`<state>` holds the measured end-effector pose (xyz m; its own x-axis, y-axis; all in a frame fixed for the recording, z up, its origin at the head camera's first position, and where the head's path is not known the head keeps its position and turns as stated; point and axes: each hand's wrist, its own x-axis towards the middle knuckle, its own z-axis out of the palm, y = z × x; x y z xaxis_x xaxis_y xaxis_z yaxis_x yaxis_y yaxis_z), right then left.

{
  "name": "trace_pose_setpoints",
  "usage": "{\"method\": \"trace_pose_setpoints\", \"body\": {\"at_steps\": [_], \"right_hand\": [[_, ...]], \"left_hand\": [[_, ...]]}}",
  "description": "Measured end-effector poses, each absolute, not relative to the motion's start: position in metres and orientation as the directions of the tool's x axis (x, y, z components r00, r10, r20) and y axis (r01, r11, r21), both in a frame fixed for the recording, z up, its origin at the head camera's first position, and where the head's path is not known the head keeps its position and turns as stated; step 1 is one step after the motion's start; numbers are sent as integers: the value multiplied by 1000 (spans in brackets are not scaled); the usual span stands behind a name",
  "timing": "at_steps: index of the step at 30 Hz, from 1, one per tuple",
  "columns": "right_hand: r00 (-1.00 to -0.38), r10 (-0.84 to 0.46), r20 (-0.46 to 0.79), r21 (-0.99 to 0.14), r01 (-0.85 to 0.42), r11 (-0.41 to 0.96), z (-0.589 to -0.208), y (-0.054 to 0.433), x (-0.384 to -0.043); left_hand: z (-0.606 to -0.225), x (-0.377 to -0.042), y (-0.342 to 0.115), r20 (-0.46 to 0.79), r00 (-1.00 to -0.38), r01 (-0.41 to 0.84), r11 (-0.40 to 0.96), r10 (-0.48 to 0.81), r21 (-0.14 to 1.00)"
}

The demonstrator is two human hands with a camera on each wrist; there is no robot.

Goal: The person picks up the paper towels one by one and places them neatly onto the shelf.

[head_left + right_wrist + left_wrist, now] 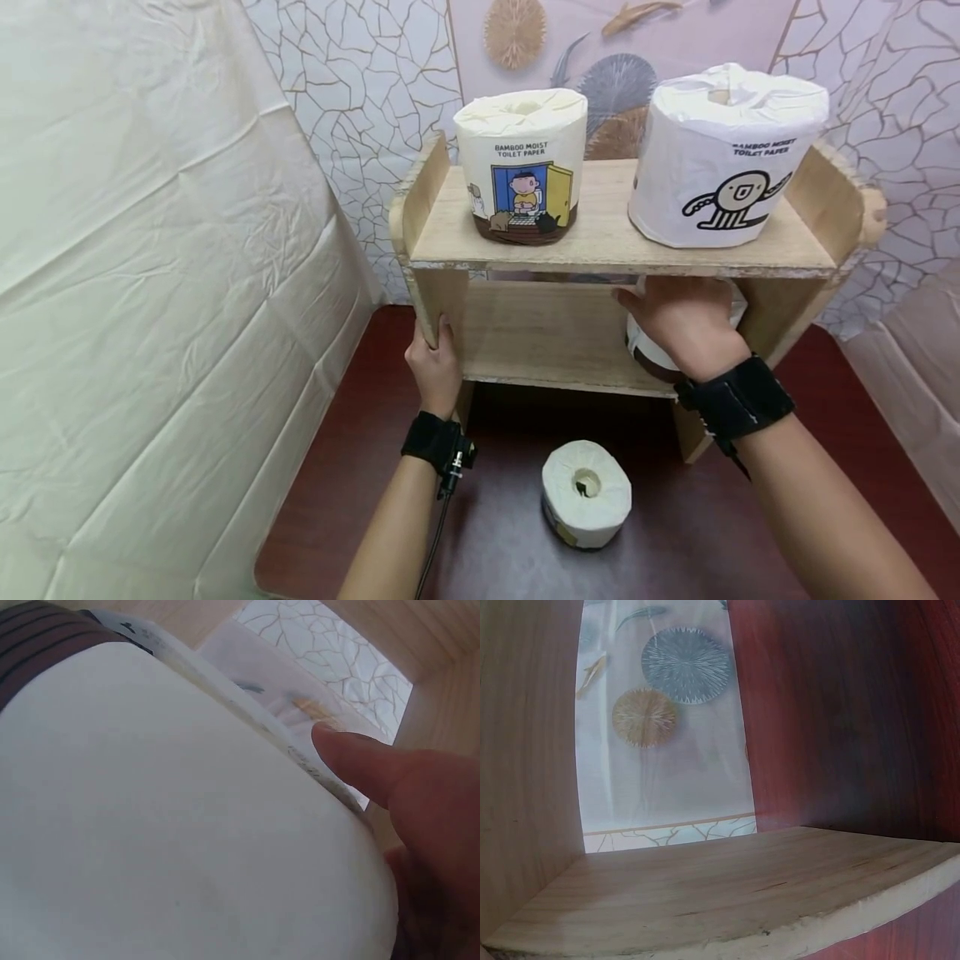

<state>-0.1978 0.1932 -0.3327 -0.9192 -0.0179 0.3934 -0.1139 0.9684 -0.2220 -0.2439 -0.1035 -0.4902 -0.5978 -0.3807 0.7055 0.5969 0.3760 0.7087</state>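
The right hand (686, 321) reaches over the lower-shelf roll (187, 810), its thumb stretched out along the top end of the roll; the other fingers are hidden, so I cannot tell how far the hand is open or whether it has firm hold. This white roll with a brown band at its base stands on the lower board near the right side panel of the wooden shelf unit (540, 333). Taking the right hand as the centre of the dial in the head view, the left hand (435, 354) is at nine o'clock, clasping the front edge of the left side panel, thumb on the inner face. Each wrist wears a black strap (738, 396). Between twelve and one o'clock, the upper right roll (727, 158), printed with a black-outlined figure, stands upright on the top board; between ten and eleven o'clock, the upper left roll (521, 171), printed with a cartoon bathroom scene, stands there too, well apart from it. At seven o'clock, the table roll (587, 500) stands upright on the dark red table (322, 492), hole upward. Farther out at nine o'clock hangs pale creased cloth (135, 292); towards eleven rises the patterned backdrop (360, 100).
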Motion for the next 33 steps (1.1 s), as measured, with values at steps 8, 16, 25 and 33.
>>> {"method": "trace_pose_setpoints", "body": {"at_steps": [8, 16, 25, 33], "right_hand": [[-949, -21, 315, -233, -99, 967, -329, 193, -202], [-939, -33, 341, -222, -114, 968, -330, 196, -202], [-938, -30, 346, -219, -112, 969, -333, 198, -201], [-905, -25, 424, -213, -127, 969, -336, 199, -197]], "left_hand": [[-486, -245, -106, 713, -590, 604, 380, -377, 701], [-488, -246, -106, 712, -599, 610, 367, -366, 702], [-493, -245, -104, 725, -588, 614, 386, -358, 688], [-492, -244, -106, 733, -581, 626, 381, -355, 681]]}}
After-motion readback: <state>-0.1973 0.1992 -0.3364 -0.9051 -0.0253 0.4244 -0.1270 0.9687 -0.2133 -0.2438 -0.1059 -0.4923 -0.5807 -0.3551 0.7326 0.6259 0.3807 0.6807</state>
